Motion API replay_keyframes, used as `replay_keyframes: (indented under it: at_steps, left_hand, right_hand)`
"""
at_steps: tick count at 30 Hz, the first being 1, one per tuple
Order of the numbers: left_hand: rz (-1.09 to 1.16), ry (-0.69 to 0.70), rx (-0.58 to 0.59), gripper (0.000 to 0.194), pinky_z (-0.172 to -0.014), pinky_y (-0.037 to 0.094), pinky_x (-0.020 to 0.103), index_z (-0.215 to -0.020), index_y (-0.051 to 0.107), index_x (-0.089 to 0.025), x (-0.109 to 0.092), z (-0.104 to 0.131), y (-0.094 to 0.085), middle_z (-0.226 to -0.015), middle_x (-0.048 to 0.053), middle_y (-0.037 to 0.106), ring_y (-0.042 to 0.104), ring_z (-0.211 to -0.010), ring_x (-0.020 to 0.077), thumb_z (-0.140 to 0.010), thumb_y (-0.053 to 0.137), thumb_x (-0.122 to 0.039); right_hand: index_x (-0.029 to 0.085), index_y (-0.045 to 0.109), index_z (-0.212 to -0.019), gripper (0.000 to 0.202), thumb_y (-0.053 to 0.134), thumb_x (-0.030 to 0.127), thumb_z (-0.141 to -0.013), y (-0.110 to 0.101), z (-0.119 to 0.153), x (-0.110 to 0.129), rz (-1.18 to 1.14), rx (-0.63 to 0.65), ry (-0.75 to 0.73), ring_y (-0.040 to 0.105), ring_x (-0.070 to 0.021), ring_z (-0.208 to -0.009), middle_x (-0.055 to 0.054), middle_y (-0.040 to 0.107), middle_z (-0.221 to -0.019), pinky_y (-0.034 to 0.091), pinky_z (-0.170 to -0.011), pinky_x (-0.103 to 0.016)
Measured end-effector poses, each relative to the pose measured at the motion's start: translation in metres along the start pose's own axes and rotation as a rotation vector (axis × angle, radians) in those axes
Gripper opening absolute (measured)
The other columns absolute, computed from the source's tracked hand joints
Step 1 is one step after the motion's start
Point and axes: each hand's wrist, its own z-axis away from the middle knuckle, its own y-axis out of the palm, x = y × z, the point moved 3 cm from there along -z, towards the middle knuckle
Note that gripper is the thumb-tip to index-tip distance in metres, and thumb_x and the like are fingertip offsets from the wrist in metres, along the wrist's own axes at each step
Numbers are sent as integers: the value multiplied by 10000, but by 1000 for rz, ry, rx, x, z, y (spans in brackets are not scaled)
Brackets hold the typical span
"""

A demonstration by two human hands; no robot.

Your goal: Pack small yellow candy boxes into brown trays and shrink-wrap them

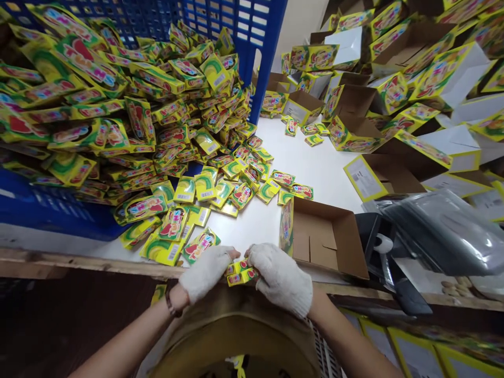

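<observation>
Two small yellow-green packets [241, 273], one against the other, are held at the table's front edge between my gloved hands. My left hand [208, 272] grips their left end, and my right hand [277, 275] has its fingers closed around the right end. Both hands wear white knit gloves with bare fingertips showing. Just behind my right hand stands an open brown carton [321, 236] with nothing in it. Loose packets [205, 186] lie spread on the white table [252, 226] beyond my left hand.
A blue crate [263, 68] on its side spills a large heap of packets [157, 105] at the left. Many open cartons [394, 94] are piled at the back right. A black tape dispenser [384, 252] and clear plastic wrap [444, 231] lie right of the carton.
</observation>
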Motion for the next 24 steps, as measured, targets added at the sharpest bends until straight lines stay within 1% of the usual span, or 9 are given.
replay_keyframes:
  at_steps: [3, 5, 7, 10, 13, 16, 19, 21, 24]
  left_hand:
    - [-635, 59, -229, 238, -722, 407, 324, -808, 634, -209, 2, 13, -22, -832, 53, 641, 571, -801, 206, -876, 450, -344]
    - [-1005, 10, -299, 242, -764, 414, 365, -997, 647, -198, 5, 17, -37, -980, 105, 654, 595, -924, 269, -857, 496, -324]
    - [-1193, -59, -267, 319, -773, 422, 399, -1094, 629, -163, 8, 18, -46, -1018, 152, 650, 593, -980, 325, -830, 547, -322]
    - [-1233, -52, -212, 318, -795, 429, 422, -1092, 622, -142, 5, 11, -42, -1003, 162, 645, 589, -983, 339, -810, 575, -281]
    - [-1187, 125, -199, 270, -836, 428, 440, -1074, 635, -162, -5, 0, -27, -1019, 146, 634, 581, -986, 320, -822, 565, -227]
    - [-1047, 312, -79, 268, -860, 441, 448, -1029, 665, -184, -7, -12, -17, -991, 124, 651, 593, -960, 284, -873, 449, -159]
    - [-651, 304, 49, 267, -910, 475, 422, -990, 683, -175, 3, -19, -20, -1025, 114, 682, 622, -982, 253, -871, 445, -199]
    - [-285, 198, -35, 339, -985, 480, 413, -1098, 663, -169, 13, -19, -24, -1155, 120, 681, 627, -1085, 252, -890, 465, -349]
    - [118, 40, -304, 636, -1081, 447, 434, -1362, 511, -139, 28, -10, -15, -1354, 157, 604, 578, -1247, 272, -895, 426, -562]
  right_hand:
    - [185, 606, -1064, 283, 500, 96, -817, 5, -8, -2, 115, 112, 84, 628, -280, -967, -119, 682, -1028, 469, -842, -399]
    - [171, 585, -1162, 345, 507, 94, -835, 10, -15, -6, 147, 163, 118, 626, -287, -1019, -129, 674, -1118, 466, -860, -407]
    - [157, 568, -1211, 374, 544, 118, -840, 16, -20, -10, 150, 215, 138, 624, -294, -1039, -133, 664, -1165, 472, -857, -410]
    - [161, 599, -1138, 310, 574, 137, -830, 18, -22, -10, 134, 218, 95, 621, -288, -1012, -119, 669, -1103, 476, -844, -409]
    - [177, 615, -1090, 300, 583, 110, -799, 14, -24, -5, 102, 89, -20, 567, -285, -1130, -139, 620, -1223, 454, -918, -411]
    - [169, 613, -1117, 345, 634, 153, -773, 13, -30, -2, 141, -9, -103, 427, -342, -1309, -181, 489, -1417, 379, -1035, -486]
    - [166, 578, -1207, 417, 641, 202, -796, 17, -39, -3, 165, 30, -116, 513, -309, -1172, -157, 577, -1261, 435, -939, -451]
    - [162, 515, -1312, 507, 631, 230, -823, 21, -43, -4, 169, 49, -80, 554, -276, -1048, -128, 610, -1156, 460, -850, -410]
    - [130, 408, -1430, 637, 623, 291, -852, 27, -46, 0, 214, 21, -31, 533, -299, -1078, -156, 591, -1212, 448, -866, -447]
